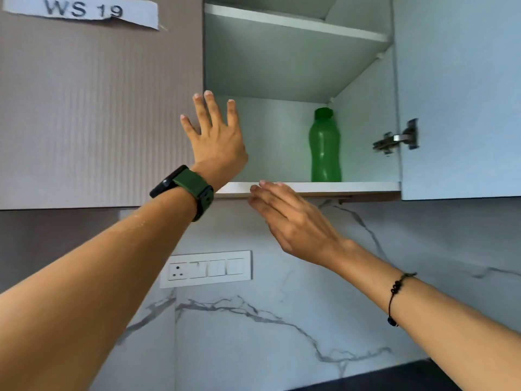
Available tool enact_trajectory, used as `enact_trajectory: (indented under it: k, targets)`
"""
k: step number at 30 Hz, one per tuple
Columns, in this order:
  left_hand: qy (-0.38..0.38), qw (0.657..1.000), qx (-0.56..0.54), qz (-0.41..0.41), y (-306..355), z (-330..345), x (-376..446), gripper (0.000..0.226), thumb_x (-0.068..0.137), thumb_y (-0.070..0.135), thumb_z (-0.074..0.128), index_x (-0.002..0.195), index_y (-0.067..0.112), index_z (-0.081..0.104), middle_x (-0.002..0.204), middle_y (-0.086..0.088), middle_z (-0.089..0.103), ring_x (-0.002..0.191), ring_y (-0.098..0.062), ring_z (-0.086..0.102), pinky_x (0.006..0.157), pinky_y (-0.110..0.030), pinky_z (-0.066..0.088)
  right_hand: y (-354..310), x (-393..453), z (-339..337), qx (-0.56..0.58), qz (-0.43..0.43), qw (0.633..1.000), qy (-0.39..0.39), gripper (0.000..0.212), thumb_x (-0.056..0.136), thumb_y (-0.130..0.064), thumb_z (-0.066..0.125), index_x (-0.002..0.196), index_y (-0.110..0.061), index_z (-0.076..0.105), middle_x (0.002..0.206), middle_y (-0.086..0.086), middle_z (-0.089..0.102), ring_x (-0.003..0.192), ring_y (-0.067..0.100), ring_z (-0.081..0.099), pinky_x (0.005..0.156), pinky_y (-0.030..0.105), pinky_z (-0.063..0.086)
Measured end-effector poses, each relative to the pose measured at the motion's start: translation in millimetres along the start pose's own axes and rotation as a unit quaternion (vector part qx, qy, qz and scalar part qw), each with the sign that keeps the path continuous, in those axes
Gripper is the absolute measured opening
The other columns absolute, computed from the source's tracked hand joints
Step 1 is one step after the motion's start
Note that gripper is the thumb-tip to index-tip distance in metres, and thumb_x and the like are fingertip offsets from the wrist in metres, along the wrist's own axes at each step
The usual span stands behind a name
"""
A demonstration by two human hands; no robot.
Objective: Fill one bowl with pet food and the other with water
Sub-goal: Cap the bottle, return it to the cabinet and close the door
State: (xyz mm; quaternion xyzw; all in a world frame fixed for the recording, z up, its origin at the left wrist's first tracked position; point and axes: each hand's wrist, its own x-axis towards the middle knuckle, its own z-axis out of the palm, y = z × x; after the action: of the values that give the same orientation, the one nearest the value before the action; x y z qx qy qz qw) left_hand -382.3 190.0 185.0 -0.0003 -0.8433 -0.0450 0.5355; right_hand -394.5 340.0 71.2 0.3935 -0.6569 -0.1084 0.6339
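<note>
A green plastic bottle (pixel 325 146) with a green cap stands upright at the back right of the open wall cabinet's bottom shelf (pixel 352 186). My left hand (pixel 215 136) is raised with fingers spread in front of the cabinet's left side, holding nothing; a green-strapped watch is on its wrist. My right hand (pixel 293 221) is flat and empty just below the shelf's front edge, fingertips touching it, to the left of the bottle. No bowls or pet food are in view.
The cabinet door (pixel 456 94) hangs open on the right with a metal hinge (pixel 396 138). A closed ribbed door (pixel 98 108) labelled WS 19 is on the left. An upper shelf (pixel 296 22), a switch panel (pixel 205 268) and marble backsplash (pixel 253 334) are visible.
</note>
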Motion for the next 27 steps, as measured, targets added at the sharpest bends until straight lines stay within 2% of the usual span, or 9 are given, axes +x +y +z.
enact_trajectory:
  k: [3, 7, 12, 15, 20, 23, 25, 27]
  targets:
    - [0.005, 0.994, -0.099, 0.052, 50.4, -14.9, -8.0, 0.064, 0.093, 0.023, 0.047, 0.148, 0.009, 0.017, 0.158, -0.023, -0.005, 0.146, -0.038, -0.011, 0.114, -0.060, 0.003, 11.1, -19.0, -47.5, -0.037, 0.068, 0.997, 0.010, 0.034, 0.080, 0.003, 0.051, 0.111, 0.005, 0.064, 0.121, 0.020, 0.062, 0.116, 0.036, 0.056, 0.103, 0.047, 0.041]
    - [0.007, 0.964, -0.235, 0.123, 128.5, -40.2, -13.6, 0.054, 0.095, 0.031, 0.047, 0.141, 0.007, 0.032, 0.157, -0.022, 0.007, 0.146, -0.038, 0.001, 0.114, -0.057, 0.012, 30.2, -48.8, -118.8, -0.115, 0.131, 0.984, 0.042, 0.025, 0.079, -0.002, 0.051, 0.098, 0.004, 0.068, 0.103, 0.018, 0.066, 0.103, 0.034, 0.057, 0.103, 0.046, 0.040]
    - [-0.004, 0.886, -0.415, 0.205, 224.9, -78.7, -35.0, 0.051, 0.093, 0.034, 0.049, 0.136, 0.010, 0.038, 0.148, -0.015, 0.030, 0.139, -0.033, 0.026, 0.109, -0.051, 0.029, 57.9, -90.9, -209.0, -0.216, 0.197, 0.954, 0.060, 0.023, 0.080, -0.004, 0.050, 0.092, 0.002, 0.068, 0.098, 0.018, 0.064, 0.097, 0.030, 0.052, 0.101, 0.043, 0.041]
    - [-0.023, 0.830, -0.498, 0.251, 271.7, -107.9, -50.4, 0.051, 0.092, 0.035, 0.050, 0.136, 0.012, 0.038, 0.144, -0.011, 0.034, 0.132, -0.030, 0.036, 0.107, -0.046, 0.033, 71.1, -113.4, -261.7, -0.274, 0.213, 0.936, 0.058, 0.021, 0.078, -0.001, 0.053, 0.092, 0.002, 0.068, 0.099, 0.019, 0.064, 0.099, 0.028, 0.050, 0.100, 0.044, 0.041]
    - [-0.019, 0.758, -0.550, 0.350, 343.5, -158.7, -68.0, 0.053, 0.094, 0.037, 0.048, 0.140, 0.015, 0.035, 0.145, -0.011, 0.033, 0.133, -0.029, 0.035, 0.108, -0.042, 0.034, 84.6, -141.6, -335.3, -0.360, 0.261, 0.894, 0.056, 0.025, 0.079, -0.004, 0.051, 0.097, 0.001, 0.067, 0.108, 0.019, 0.062, 0.107, 0.027, 0.046, 0.092, 0.038, 0.046]
    - [-0.011, 0.731, -0.569, 0.376, 379.2, -184.5, -83.0, 0.057, 0.094, 0.042, 0.047, 0.144, 0.020, 0.031, 0.152, -0.016, 0.023, 0.140, -0.033, 0.025, 0.110, -0.048, 0.031, 89.5, -156.6, -358.3, -0.388, 0.322, 0.863, 0.043, 0.033, 0.078, -0.005, 0.052, 0.108, 0.001, 0.063, 0.123, 0.020, 0.056, 0.116, 0.029, 0.043, 0.089, 0.017, 0.035]
    - [-0.009, 0.729, -0.565, 0.387, 399.1, -198.4, -91.3, 0.060, 0.093, 0.044, 0.047, 0.146, 0.024, 0.028, 0.157, -0.017, 0.011, 0.145, -0.035, 0.013, 0.111, -0.054, 0.026, 92.4, -164.0, -364.7, -0.374, 0.377, 0.846, 0.049, 0.040, 0.079, -0.007, 0.052, 0.118, 0.001, 0.057, 0.133, 0.020, 0.049, 0.122, 0.030, 0.040, 0.091, 0.010, 0.021]
    - [-0.016, 0.749, -0.525, 0.404, 414.8, -207.0, -95.9, 0.058, 0.093, 0.045, 0.046, 0.145, 0.026, 0.032, 0.159, -0.014, 0.002, 0.147, -0.033, 0.004, 0.110, -0.060, 0.023, 95.5, -168.7, -367.5, -0.332, 0.451, 0.826, 0.064, 0.047, 0.085, -0.010, 0.051, 0.131, -0.002, 0.049, 0.143, 0.015, 0.040, 0.130, 0.028, 0.036, 0.096, 0.012, 0.020]
